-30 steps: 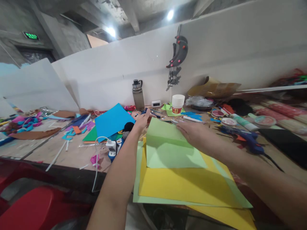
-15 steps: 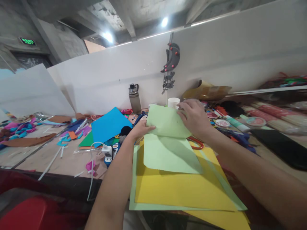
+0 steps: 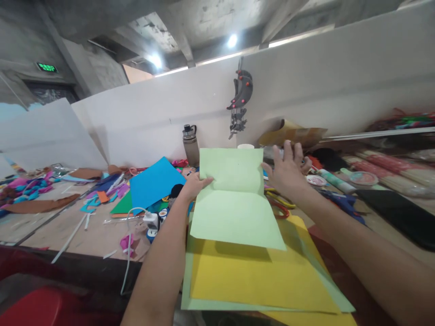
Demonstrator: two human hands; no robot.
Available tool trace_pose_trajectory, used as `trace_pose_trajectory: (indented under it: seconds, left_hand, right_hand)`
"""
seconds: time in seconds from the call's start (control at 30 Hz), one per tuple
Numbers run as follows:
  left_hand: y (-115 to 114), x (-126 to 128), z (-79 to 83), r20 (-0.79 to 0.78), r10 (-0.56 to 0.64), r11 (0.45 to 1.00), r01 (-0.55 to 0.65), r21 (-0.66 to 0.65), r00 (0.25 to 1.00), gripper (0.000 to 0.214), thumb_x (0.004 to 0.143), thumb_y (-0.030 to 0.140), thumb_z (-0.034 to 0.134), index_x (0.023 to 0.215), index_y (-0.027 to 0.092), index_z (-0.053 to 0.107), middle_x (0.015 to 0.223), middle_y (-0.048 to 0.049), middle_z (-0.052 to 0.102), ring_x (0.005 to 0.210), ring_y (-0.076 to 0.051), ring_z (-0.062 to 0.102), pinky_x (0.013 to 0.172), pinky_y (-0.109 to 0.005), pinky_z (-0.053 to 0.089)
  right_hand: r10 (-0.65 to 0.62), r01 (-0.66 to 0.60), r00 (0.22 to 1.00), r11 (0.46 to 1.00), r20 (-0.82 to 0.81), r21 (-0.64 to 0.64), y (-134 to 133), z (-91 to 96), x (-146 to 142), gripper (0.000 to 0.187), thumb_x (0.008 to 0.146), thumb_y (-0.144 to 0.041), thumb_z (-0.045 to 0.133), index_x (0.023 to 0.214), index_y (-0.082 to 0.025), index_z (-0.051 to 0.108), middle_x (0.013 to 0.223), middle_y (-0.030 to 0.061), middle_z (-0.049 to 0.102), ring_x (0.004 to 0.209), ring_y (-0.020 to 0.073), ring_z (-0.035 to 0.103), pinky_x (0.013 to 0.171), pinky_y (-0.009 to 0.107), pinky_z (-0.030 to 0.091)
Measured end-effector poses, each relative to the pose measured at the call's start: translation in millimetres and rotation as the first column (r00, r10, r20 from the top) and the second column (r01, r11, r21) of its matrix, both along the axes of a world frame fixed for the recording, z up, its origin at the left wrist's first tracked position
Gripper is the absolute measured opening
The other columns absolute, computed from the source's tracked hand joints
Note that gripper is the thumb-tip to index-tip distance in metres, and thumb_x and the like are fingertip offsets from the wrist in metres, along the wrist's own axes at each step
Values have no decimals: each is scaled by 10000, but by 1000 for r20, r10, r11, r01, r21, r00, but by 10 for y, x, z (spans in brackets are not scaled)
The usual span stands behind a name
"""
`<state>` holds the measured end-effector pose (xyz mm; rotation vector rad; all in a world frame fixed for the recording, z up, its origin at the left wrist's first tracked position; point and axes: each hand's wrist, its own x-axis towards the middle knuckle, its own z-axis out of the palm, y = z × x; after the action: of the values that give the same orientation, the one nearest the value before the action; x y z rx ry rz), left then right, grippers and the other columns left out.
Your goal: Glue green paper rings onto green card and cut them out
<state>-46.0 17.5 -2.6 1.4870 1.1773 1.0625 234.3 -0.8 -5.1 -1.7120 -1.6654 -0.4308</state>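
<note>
A sheet of light green paper (image 3: 234, 213), creased across its middle, is held up with its upper half raised. My left hand (image 3: 195, 186) pinches its left edge, thumb in front and the other fingers behind. Beside the right edge, my right hand (image 3: 288, 172) is open with its fingers spread; whether the thumb touches the paper I cannot tell. Below the creased sheet lies a yellow sheet (image 3: 258, 283) on top of a larger green sheet (image 3: 186, 290), and more yellow paper shows beneath them.
Blue sheets (image 3: 156, 183) and a white charger plug (image 3: 150, 221) lie at the left. Behind stands a water bottle (image 3: 190, 145). At the right are a black phone-like slab (image 3: 397, 217), a glue-stick-like tube (image 3: 336, 181) and red-wrapped bundles (image 3: 397, 167). A red chair (image 3: 44, 308) is at lower left.
My right hand has moved right, off the upper part of the green paper, and its fingers have spread. The paper has opened flatter and lifted slightly, with my left hand still on it.
</note>
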Motion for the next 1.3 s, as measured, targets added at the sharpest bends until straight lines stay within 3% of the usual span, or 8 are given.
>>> trace_pose_trajectory:
  seconds: [0.13,0.3,0.43,0.57,0.83,0.93,1.1,1.3]
  left_hand:
    - [-21,9,27,-18,9,999,-10,-31,1000,402,634,395,786,919,125,699,843,-86,740,642,-189,671,626,-318,548]
    - [-93,19,65,-27,-49,994,46,-96,998,395,635,355,790,941,129,682,858,-85,742,649,-192,679,607,-308,555]
    - [-98,14,47,-29,-174,970,167,-174,984,413,610,343,811,939,134,674,880,-86,742,643,-185,683,600,-296,558]
    - [-92,19,32,-39,-224,953,211,-216,974,399,598,347,820,897,121,684,876,-103,741,635,-186,686,601,-286,555]
    - [-63,8,-2,-80,-239,952,217,-218,968,436,592,349,822,940,119,694,905,-115,740,668,-209,694,625,-313,562]
    - [-57,9,-11,-107,-260,945,230,-235,960,467,592,371,820,966,121,691,907,-109,738,670,-202,690,638,-320,567]
    - [-49,4,-28,-126,-260,945,225,-238,958,476,586,383,819,967,126,694,939,-108,736,706,-201,691,654,-307,568]
    - [-49,16,-39,-125,-288,936,251,-246,949,500,584,389,815,996,129,700,941,-112,737,718,-211,693,666,-312,566]
  right_hand:
    - [154,-154,987,988,-38,-1,-96,162,-113,766,873,-572,427,1497,-180,218,1584,150,122,1415,381,100,1065,576,201]
    - [123,-134,973,990,-193,-43,-137,270,-288,1116,642,-631,694,1509,-199,139,1505,203,275,1325,433,260,996,584,287]
    - [231,-232,973,954,-27,-190,-100,282,-231,816,665,-512,724,1384,-255,438,1175,141,629,1106,378,517,894,488,384]
    - [238,-252,968,917,-85,-308,-46,277,-89,372,869,-333,499,1217,-248,598,1016,100,702,905,277,630,751,364,440]
    - [238,-209,969,933,66,-292,-108,294,-207,685,774,-625,564,1314,-207,507,1158,158,656,1065,372,566,837,469,417]
    - [279,-258,960,882,-4,-393,-64,272,-237,657,704,-468,701,1289,-217,538,1060,130,699,964,312,628,750,354,445]
    - [337,-353,935,853,-112,-385,24,252,-136,394,812,-216,518,1191,-205,622,1061,100,711,907,237,657,693,276,446]
    - [323,-358,934,832,-154,-424,-9,267,-166,589,728,-464,654,1236,-180,570,1051,126,706,930,283,647,709,321,467]
